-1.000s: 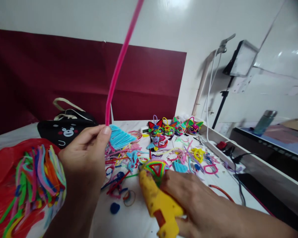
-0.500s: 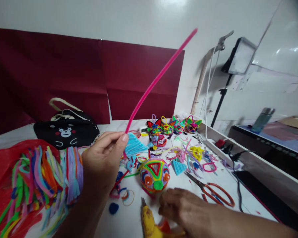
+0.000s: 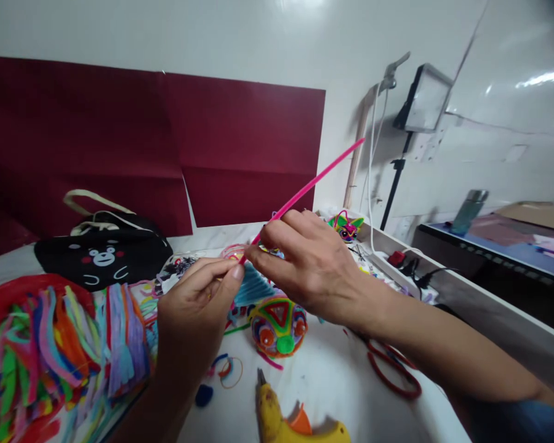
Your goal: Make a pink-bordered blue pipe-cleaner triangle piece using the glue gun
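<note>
My left hand [image 3: 203, 301] pinches the lower end of a long pink pipe cleaner [image 3: 323, 174], which slants up to the right. Right at those fingertips is a light-blue ribbed triangle [image 3: 253, 290], partly covered by my right hand; it looks held along with the pipe cleaner. My right hand [image 3: 307, 264] has its fingers closed around the pipe cleaner close to the left fingertips. Below the hands, a colourful animal head [image 3: 277, 332] with orange eyes and a green nose rests on the white table. In front of it lies a yellow glue gun [image 3: 277, 412], touched by neither hand.
Bundles of coloured pipe cleaners [image 3: 50, 344] lie on a red bag at left, before a black bag [image 3: 104, 249]. Red-handled scissors [image 3: 397, 375] lie under my right forearm. At the back right stand a finished head [image 3: 346, 226] and a power strip [image 3: 410, 274].
My right hand has risen from beside the glue gun to grip the pink pipe cleaner near my left fingers. The pipe cleaner now leans lower to the right. The view has shifted slightly.
</note>
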### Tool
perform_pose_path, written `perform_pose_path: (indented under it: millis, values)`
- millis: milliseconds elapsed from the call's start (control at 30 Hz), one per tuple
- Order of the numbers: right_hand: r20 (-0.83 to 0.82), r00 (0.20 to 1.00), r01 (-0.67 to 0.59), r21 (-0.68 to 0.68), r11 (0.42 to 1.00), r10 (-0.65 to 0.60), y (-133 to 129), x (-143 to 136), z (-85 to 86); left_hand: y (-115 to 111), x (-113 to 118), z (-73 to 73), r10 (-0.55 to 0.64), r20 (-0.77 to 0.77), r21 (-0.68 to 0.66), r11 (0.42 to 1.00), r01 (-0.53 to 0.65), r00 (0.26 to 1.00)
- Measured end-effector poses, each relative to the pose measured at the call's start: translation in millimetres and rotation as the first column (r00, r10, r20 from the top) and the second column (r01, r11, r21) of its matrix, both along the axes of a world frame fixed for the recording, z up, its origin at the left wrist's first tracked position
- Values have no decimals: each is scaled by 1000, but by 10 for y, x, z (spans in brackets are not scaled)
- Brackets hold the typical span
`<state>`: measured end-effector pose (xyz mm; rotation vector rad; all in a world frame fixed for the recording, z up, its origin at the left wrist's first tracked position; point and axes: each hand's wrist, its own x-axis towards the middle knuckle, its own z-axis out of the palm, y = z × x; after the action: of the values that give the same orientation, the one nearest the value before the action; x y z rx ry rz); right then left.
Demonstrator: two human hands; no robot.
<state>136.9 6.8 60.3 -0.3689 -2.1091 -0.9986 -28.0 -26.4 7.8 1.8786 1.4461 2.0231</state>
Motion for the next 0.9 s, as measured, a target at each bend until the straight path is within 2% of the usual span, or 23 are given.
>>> perform_pose_path:
  millis: [433,800,900]
  values:
    - [56,998,15,-18,1000,-14,50,3,16,22,-28,-41,-52,-44,-28,998,50,998]
    - [-84,996,13,-183,983,-29,72,-72,-187,22,-62,-94,-15,-77,-48,999,11,997]
    - [-146,988,0,-269,963,-41,43,-111,-212,29,-55,-102,-5,-76,-40,999,2,997]
